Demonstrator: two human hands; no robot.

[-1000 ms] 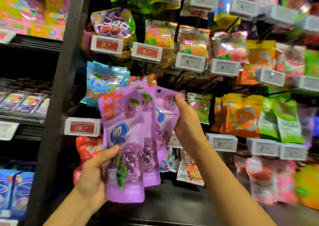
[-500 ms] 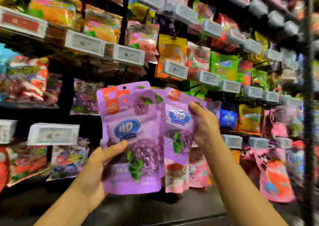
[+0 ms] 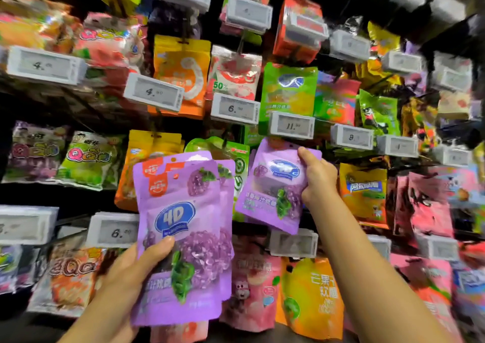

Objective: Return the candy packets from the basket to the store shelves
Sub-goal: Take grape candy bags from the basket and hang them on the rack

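My left hand [image 3: 136, 272] grips a small stack of purple grape candy packets [image 3: 183, 237] by the lower left corner, thumb across the front. The packets are upright and marked 4D. My right hand [image 3: 319, 177] pinches a single matching purple packet [image 3: 273, 188] by its upper right edge and holds it up against the hanging display, just below a white price tag [image 3: 291, 125]. The two hands are apart, with a gap between the stack and the single packet. No basket is in view.
Peg hooks carry rows of hanging candy bags: orange [image 3: 181, 72], green [image 3: 288, 93], yellow [image 3: 363, 193], pink [image 3: 252, 282] and a mango pack [image 3: 312, 298]. White price tags [image 3: 153, 92] jut out in front of each row. Everything at the edges is blurred.
My right hand has pulled one purple packet away from the stack and lifted it right and up toward the pegs. The view has shifted right along the shelves.
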